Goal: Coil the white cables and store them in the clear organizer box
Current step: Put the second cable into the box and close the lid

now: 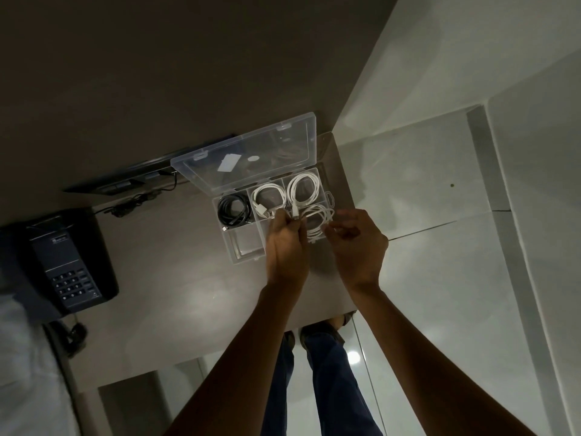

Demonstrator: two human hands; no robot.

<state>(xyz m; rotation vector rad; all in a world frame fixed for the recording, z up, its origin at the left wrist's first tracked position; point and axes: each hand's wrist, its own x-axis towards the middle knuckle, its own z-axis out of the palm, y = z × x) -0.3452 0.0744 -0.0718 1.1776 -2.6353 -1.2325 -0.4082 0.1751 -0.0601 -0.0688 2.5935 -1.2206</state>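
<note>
My left hand (287,243) pinches a coiled white cable (317,221) above the clear organizer box (248,247); my right hand (358,243), fingers loosely curled, touches its loops.

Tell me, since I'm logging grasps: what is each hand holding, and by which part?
The left hand pinches a thin white cable at one side of its coil, over the clear organizer box. The right hand seems to touch the coil's other side; its grip is unclear.
</note>
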